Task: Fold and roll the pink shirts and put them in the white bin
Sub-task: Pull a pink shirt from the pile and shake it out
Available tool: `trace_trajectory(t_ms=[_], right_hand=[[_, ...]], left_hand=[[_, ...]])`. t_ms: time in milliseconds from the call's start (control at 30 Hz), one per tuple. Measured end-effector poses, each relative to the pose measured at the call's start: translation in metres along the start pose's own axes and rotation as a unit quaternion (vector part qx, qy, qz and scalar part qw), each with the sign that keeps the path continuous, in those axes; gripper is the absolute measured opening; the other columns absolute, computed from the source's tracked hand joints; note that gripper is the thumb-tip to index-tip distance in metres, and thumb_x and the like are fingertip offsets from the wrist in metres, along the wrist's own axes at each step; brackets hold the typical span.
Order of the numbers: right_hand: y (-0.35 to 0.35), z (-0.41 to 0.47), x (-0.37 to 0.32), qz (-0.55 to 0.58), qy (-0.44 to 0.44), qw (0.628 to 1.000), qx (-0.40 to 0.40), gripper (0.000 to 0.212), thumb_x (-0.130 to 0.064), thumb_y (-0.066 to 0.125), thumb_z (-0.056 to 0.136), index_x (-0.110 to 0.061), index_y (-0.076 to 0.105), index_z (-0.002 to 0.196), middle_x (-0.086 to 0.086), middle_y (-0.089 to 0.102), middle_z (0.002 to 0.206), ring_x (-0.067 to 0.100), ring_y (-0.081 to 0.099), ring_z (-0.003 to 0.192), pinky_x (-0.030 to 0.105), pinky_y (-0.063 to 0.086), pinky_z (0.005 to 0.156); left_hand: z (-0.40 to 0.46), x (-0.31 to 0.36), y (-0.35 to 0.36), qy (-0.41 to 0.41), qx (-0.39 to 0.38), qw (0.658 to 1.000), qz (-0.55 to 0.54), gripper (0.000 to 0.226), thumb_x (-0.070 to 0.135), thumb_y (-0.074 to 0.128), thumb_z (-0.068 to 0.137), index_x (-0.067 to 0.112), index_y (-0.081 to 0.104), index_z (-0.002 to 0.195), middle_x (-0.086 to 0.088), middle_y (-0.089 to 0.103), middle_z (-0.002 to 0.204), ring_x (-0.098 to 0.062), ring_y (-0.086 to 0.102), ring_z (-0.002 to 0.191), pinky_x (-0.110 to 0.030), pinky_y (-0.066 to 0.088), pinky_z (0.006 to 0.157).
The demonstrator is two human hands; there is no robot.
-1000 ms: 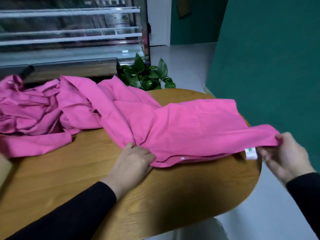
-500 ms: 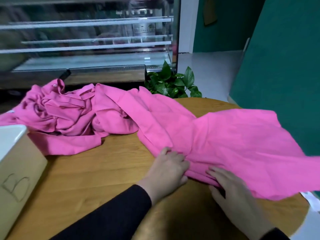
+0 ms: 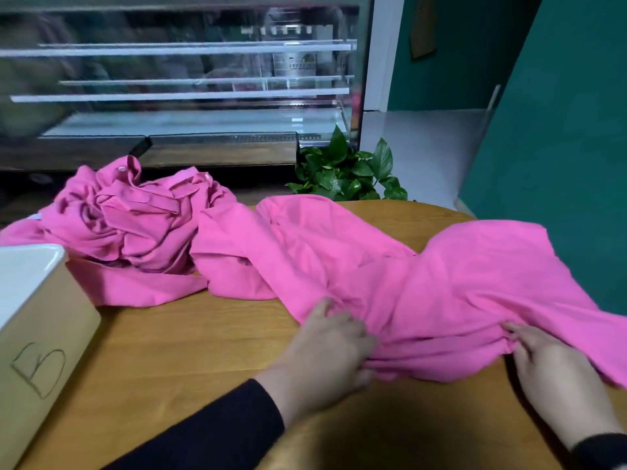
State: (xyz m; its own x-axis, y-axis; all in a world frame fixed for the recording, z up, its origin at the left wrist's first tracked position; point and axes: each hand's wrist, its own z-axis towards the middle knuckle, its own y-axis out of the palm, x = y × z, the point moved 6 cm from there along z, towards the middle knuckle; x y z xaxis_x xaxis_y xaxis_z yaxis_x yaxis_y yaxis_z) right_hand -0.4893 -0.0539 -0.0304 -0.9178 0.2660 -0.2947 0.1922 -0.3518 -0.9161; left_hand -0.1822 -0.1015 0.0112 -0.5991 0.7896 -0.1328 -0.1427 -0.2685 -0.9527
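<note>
Both hands, left hand and right hand, pinch the near edge of the pink shirt. It is not yet rolled; a crumpled pile waits at ten o'clock, and the white bin at nine shows nothing inside.

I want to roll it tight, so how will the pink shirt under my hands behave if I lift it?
The pink shirt will probably flop and sag: it lies in soft wrinkles and droops off the table edge. It looks thin, likely light.

Handwritten "B" on the white bin's side.
</note>
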Motion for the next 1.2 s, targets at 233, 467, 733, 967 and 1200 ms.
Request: trace_trajectory(t_ms=[233,467,733,967,1200], right_hand=[[0.025,-0.048,-0.097,0.009,-0.193,0.981,0.007,0.070,-0.047,0.053,0.060,-0.022,0.055,0.126,0.004,0.069,0.119,0.017,0.050,0.116,0.044,0.029,0.103],[0.035,-0.043,-0.090,0.072,-0.200,0.974,0.075,0.067,-0.025,0.039,0.067,-0.044,0.043,0.131,0.015,0.076,0.094,0.026,0.067,0.094,0.032,0.034,0.095],[0.015,-0.031,-0.052,0.045,-0.138,0.989,0.030,0.067,-0.022,0.031,0.059,-0.007,0.070,0.110,0.015,0.075,0.104,0.036,0.072,0.089,0.047,0.052,0.085],[0.008,-0.034,-0.030,0.030,-0.009,0.999,-0.039,0.067,-0.037,0.039,0.062,-0.016,0.062,0.122,0.011,0.068,0.120,0.032,0.065,0.109,0.062,0.039,0.101],[-0.015,-0.069,-0.106,0.103,-0.262,0.957,-0.069,0.101,-0.073,0.068,0.058,-0.046,0.033,0.149,-0.025,0.033,0.152,0.009,0.037,0.140,0.045,0.029,0.112]], left_hand=[[-0.023,-0.039,0.008,-0.092,-0.061,0.994,-0.012,0.015,0.041,0.056,0.080,0.027,0.059,0.077,0.005,0.061,0.070,-0.022,0.064,0.063,-0.033,0.044,0.059],[-0.037,-0.001,-0.011,-0.022,0.002,0.996,-0.081,0.054,0.073,0.047,0.084,0.031,0.058,0.118,0.009,0.062,0.110,-0.014,0.059,0.106,-0.036,0.047,0.090],[-0.104,-0.132,-0.010,-0.195,-0.099,0.975,0.030,0.048,0.044,0.068,0.071,0.029,0.064,0.117,0.011,0.068,0.099,-0.017,0.067,0.105,-0.057,0.034,0.107],[-0.123,-0.062,-0.036,-0.098,-0.036,0.987,-0.120,0.045,0.070,0.050,0.087,0.038,0.062,0.117,0.023,0.069,0.103,0.002,0.064,0.092,-0.019,0.051,0.074],[-0.150,-0.124,-0.012,-0.235,-0.069,0.952,-0.184,0.062,0.073,0.034,0.090,0.039,0.058,0.136,0.020,0.049,0.145,0.001,0.038,0.137,-0.042,0.037,0.111]])
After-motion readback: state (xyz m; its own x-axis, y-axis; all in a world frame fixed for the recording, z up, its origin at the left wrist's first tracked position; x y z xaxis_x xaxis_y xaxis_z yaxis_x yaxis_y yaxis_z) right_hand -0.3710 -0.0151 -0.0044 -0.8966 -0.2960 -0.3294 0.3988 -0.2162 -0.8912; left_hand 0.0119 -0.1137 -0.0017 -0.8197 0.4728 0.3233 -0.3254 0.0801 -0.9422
